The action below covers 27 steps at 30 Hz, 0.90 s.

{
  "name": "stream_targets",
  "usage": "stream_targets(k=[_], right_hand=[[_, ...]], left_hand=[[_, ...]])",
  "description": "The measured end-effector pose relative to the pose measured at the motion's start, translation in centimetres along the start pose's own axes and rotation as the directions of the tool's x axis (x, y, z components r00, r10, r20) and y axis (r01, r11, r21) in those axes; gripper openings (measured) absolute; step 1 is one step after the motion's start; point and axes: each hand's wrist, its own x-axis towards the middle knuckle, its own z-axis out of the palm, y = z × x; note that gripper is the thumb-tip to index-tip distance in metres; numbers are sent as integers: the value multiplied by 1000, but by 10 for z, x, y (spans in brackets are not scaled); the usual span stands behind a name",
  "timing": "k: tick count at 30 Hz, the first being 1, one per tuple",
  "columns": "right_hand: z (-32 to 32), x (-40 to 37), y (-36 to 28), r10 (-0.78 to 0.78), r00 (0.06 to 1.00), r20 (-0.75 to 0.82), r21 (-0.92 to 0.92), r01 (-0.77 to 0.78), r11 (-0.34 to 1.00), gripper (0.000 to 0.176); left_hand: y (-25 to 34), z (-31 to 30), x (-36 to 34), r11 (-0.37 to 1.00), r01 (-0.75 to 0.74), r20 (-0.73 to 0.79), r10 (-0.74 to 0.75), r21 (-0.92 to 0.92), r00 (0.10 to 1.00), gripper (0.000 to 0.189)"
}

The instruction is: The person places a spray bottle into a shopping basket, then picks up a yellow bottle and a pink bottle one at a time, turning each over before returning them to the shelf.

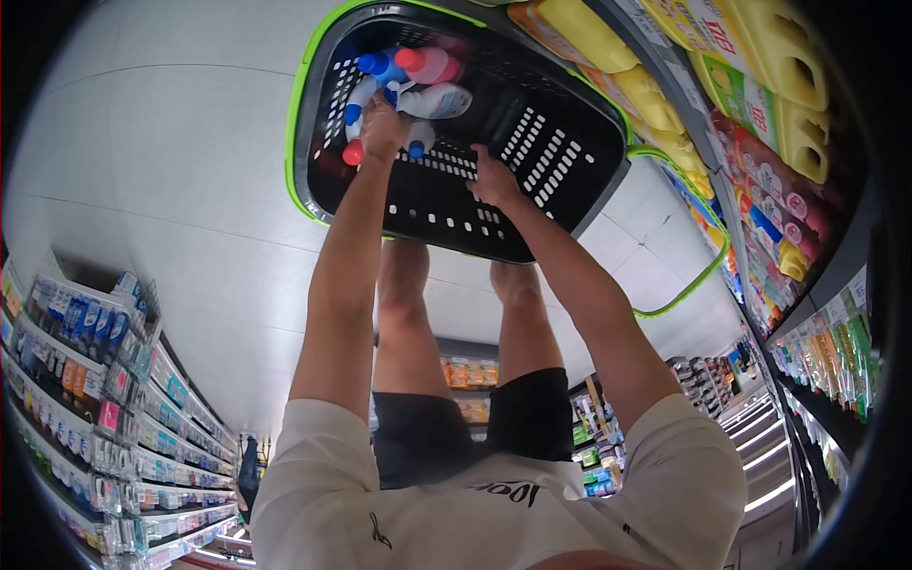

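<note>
- Bent right over here, both arms down into the black basket (560, 142) with the green rim. It's sitting on the pale tiled floor (171, 142), just in front of my feet.
- My left hand (385, 126) is in the far corner of the basket, right on top of the pile of bottles (439, 100) – white ones with blue and red caps, lying on their sides.
- The left fingers are curled down into that pile. They're probably wrapped round one bottle, but the back of my hand hides the grip, so I can't tell for sure.
- My right hand (494, 179) is just beside it with the fingers open, pressed against the perforated bottom of the basket and holding nothing.
- Off to the right is the shelf (860, 237) – yellow jugs (788, 57) up top, just beside the basket.
</note>
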Motion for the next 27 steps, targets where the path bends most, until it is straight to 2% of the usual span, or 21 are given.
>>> stream_targets(k=[2, 3, 4, 6, 7, 10, 11, 12, 14, 15, 16, 18, 19, 23, 26, 27], right_hand=[[-2, -5, 10, -28, 999, -33, 21, 29, 999, 72], [-1, -7, 17, -27, 999, -36, 21, 27, 999, 73], [0, -8, 23, -26, 999, -36, 22, 27, 999, 74], [2, -9, 30, -39, 998, -53, 27, 41, 999, 76], [3, -8, 31, -27, 998, -51, 28, 29, 999, 75], [9, -10, 39, -19, 999, -38, 48, 20, 999, 72], [11, -12, 42, -29, 999, -34, 64, 31, 997, 71], [15, -13, 44, -46, 998, -33, 78, 49, 996, 69], [19, -17, 42, -68, 997, -48, 87, 72, 994, 67], [19, -23, 40, -61, 997, -39, 76, 64, 995, 66], [20, -31, 40, -48, 998, -29, 67, 50, 997, 65], [18, -44, 38, -72, 996, -57, 75, 76, 994, 64], [15, -51, 36, -73, 996, -43, 90, 76, 993, 64], [-4, -83, 42, -97, 993, -70, 122, 105, 987, 63], [-32, -120, 42, -112, 981, -157, 145, 135, 980, 64], [-44, -135, 42, -114, 974, -198, 180, 150, 972, 65]], left_hand=[[-8, 12, 12, 992, -53, -83, 62, 113, 995, 76], [-1, 11, 12, 995, -1, -52, 6, 98, 999, 67], [4, 10, 12, 996, -4, -54, 9, 93, 999, 67], [9, 9, 14, 987, 111, -27, -108, 118, 994, 58], [3, 16, 24, 979, 69, -16, -68, 190, 998, 52], [7, 12, 25, 989, -2, 26, -1, 149, 1000, 50], [11, 15, 18, 992, -17, -53, 24, 121, 998, 48], [11, 17, 11, 992, -14, -48, 20, 128, 999, 48], [19, 13, 6, 992, -88, 68, 82, 93, 994, 53], [28, 11, -3, 961, -193, 101, 176, 200, 979, 51], [38, 10, -14, 959, -198, 97, 182, 202, 979, 51], [56, 9, -33, 816, -454, 106, 448, 359, 888, 47], [62, 7, -40, 778, -501, 75, 514, 380, 855, 43], [94, -27, -71, 727, -579, 132, 576, 370, 807, 37], [138, -87, -132, 720, -607, 156, 593, 336, 790, 31], [150, -105, -152, 705, -642, 117, 641, 300, 758, 28]])
